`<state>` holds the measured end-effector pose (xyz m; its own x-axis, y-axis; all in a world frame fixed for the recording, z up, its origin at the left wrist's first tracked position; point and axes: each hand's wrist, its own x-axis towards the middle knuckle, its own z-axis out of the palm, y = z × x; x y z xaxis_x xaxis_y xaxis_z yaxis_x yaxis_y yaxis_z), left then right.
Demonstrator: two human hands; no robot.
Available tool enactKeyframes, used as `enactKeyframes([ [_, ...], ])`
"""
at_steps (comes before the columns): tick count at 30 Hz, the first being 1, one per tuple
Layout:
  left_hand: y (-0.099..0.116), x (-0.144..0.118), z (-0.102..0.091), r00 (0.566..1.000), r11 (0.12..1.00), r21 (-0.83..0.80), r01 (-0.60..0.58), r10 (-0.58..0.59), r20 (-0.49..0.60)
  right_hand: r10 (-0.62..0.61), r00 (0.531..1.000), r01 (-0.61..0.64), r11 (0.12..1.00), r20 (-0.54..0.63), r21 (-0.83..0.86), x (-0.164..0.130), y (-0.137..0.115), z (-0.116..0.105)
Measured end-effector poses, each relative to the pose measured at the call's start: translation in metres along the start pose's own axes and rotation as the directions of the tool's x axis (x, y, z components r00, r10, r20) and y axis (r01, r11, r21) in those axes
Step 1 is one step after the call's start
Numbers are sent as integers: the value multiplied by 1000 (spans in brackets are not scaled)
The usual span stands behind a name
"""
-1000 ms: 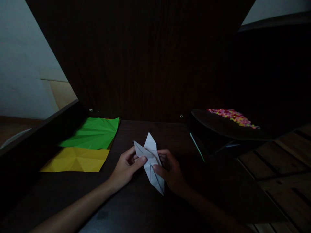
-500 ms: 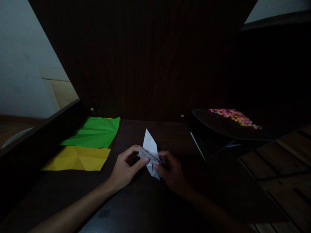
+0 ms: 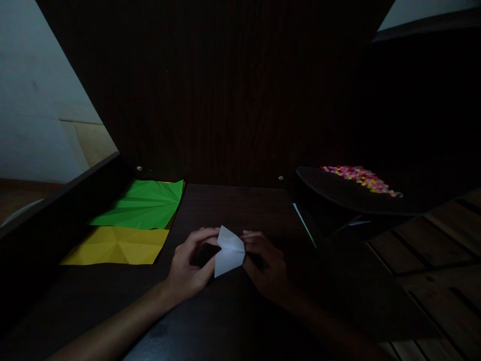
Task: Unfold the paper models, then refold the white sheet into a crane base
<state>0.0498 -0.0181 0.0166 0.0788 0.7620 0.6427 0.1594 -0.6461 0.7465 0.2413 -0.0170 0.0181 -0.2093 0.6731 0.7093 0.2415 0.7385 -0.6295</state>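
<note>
Dim light, dark wooden table (image 3: 233,311) walled by a tall dark panel behind. Green sheet (image 3: 145,204) lies flat at the far left, creased in a fan; yellow sheet (image 3: 118,245) just nearer, also creased, likely parked out of the working area. Black tray (image 3: 338,193) at right carries small coloured bits (image 3: 361,179). Centre: left hand (image 3: 188,265) and right hand (image 3: 268,265) face each other, fingers clamped on a folded white paper (image 3: 228,250), held just above the table between them, seemingly to press a fold.
</note>
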Motion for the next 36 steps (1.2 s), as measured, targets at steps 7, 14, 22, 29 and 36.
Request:
enactKeyframes([
  [7,9,12,1,949,938,-145,314,-307,69,228,972,-227,974,52,-16,-2,-4,1],
  [14,0,17,-1,890,880,-144,453,-438,126,455,888,-460,882,69,105,-4,5,10],
  [22,-3,14,5,880,846,-244,474,-462,110,407,913,-405,910,0,91,-8,10,12],
  [29,-3,15,3,855,862,-108,495,-461,236,384,908,-404,908,165,109,-2,13,5],
  [36,-8,14,7,815,833,-122,539,-480,325,428,877,-459,880,220,118,-5,16,7],
])
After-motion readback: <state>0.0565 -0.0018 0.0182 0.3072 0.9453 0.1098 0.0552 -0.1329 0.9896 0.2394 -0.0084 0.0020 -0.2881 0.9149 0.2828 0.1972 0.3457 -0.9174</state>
